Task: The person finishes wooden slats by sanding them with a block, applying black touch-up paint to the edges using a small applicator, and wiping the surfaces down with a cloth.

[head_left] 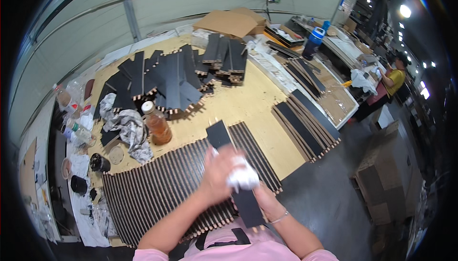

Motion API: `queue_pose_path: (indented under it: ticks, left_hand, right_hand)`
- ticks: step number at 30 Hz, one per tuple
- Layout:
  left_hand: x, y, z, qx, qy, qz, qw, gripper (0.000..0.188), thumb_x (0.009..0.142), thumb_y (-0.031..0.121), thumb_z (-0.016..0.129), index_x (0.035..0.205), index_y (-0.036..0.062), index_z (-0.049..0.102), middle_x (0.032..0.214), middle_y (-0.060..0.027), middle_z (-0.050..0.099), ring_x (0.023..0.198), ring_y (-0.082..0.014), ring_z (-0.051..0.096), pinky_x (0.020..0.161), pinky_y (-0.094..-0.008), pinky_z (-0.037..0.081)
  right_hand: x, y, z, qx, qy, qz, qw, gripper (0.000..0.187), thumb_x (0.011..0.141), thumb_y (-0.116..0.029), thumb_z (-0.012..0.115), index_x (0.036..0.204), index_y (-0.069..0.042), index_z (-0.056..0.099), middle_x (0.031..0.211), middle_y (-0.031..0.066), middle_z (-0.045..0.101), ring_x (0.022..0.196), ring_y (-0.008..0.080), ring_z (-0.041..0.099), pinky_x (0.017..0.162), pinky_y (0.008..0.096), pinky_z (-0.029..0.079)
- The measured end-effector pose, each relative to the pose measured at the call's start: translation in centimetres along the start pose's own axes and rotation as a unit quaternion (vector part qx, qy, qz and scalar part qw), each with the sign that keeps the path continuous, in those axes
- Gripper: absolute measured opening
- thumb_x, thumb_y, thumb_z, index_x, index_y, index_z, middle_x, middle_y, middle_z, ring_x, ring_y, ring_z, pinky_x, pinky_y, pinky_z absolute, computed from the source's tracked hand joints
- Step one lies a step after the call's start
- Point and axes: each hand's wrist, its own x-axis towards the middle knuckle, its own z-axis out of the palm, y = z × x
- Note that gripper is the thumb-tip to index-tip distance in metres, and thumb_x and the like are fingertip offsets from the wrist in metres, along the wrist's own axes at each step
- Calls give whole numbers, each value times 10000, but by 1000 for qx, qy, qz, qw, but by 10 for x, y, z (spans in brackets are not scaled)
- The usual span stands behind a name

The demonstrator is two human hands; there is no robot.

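Observation:
In front of my body a narrow black board (pixel 250 211) with wooden dowel pegs at its ends is held at a tilt. My left hand (pixel 217 173), slightly blurred, presses a crumpled white cloth (pixel 244 176) onto the middle of its dark face. Lower down, my right hand (pixel 268 203) grips the board by its right edge; some of its fingers are hidden behind the board. Under and left of my hands, a long row of similar boards (pixel 157 189) stands side by side on edge, pegs showing along both ends.
A heap of black boards (pixel 174 80) lies at the back, with smaller stacks (pixel 305 125) to the right. An amber-filled bottle (pixel 157 126), stained rag (pixel 131 130) and dark cup (pixel 99 162) stand left. Cartons (pixel 386 175) and a person in yellow (pixel 395 81) are farther right.

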Motion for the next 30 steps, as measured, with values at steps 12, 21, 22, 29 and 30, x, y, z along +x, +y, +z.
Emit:
queue_pose_path:
  ticks: [12, 21, 22, 29, 30]
  left_hand:
    - [-4, 61, -32, -53, -138, 6, 989, 597, 909, 236, 805, 1482, 113, 689, 1486, -158, 703, 1434, -387, 655, 1229, -688, 417]
    - [-8, -135, -100, 36, 156, -263, 951, 404, 944, -42, 687, 1338, 4, 763, 1279, -180, 797, 1113, -311, 800, 971, -440, 635]
    - [-5, -115, -94, 15, 157, -238, 958, 425, 936, -2, 726, 1360, 2, 748, 1283, -190, 789, 1105, -332, 798, 978, -437, 635]
    - [-10, 40, -36, -36, -69, 52, 996, 638, 861, 370, 901, 1426, 148, 706, 1351, -139, 743, 1298, -365, 724, 1189, -672, 464]
    - [-14, 29, -38, 38, -63, 69, 995, 634, 855, 421, 894, 1410, 174, 714, 1375, -118, 734, 1345, -344, 705, 1206, -714, 421]
  right_hand:
    - [17, 52, -33, 49, 19, -144, 988, 497, 1243, -391, 394, 1543, -40, 577, 1196, 166, 789, 976, 261, 798, 848, 396, 692]
    - [-25, 12, -1, 139, -94, 91, 982, 553, 1239, -450, 378, 1529, -30, 590, 1196, 235, 770, 933, 310, 794, 811, 451, 685]
    - [-26, 20, -12, 172, -65, 101, 978, 619, 1217, -533, 423, 1503, -21, 621, 1225, 262, 759, 934, 352, 784, 809, 497, 671]
    - [-11, 22, -9, 82, -71, 16, 994, 524, 1234, -445, 451, 1451, -6, 638, 1252, 186, 776, 1055, 250, 790, 914, 377, 677]
    - [-14, 8, 4, 86, -94, 53, 990, 506, 1239, -425, 445, 1438, -6, 647, 1199, 182, 788, 1003, 248, 800, 881, 373, 680]
